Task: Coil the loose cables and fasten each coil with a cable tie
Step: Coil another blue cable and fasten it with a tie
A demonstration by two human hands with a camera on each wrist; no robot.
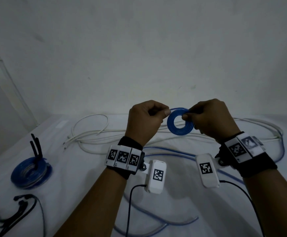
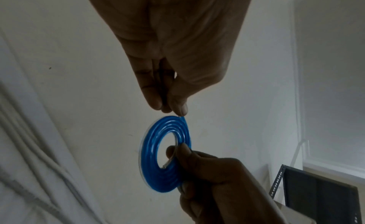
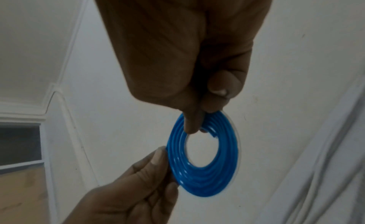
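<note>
A small flat spiral coil of blue cable (image 1: pixel 178 132) is held up in the air above the table. My right hand (image 1: pixel 186 115) pinches the coil's right side, thumb in front and fingers behind; the right wrist view shows that hand (image 3: pixel 195 124) on the coil (image 3: pixel 207 182). My left hand (image 1: pixel 165 112) pinches the strand at the coil's upper left edge. Seen from the left wrist, the left hand (image 2: pixel 173 110) meets the coil (image 2: pixel 148 157) at its top rim. The rest of the blue cable (image 1: pixel 170 153) lies loose on the white table below.
A finished blue coil (image 1: pixel 19 178) with an upright black cable tie (image 1: pixel 36 147) lies at the left. Loose black cable ties (image 1: pixel 19 211) lie at the front left. White cables (image 1: pixel 91 134) sprawl across the back of the table (image 1: pixel 81 168). A wall stands close behind.
</note>
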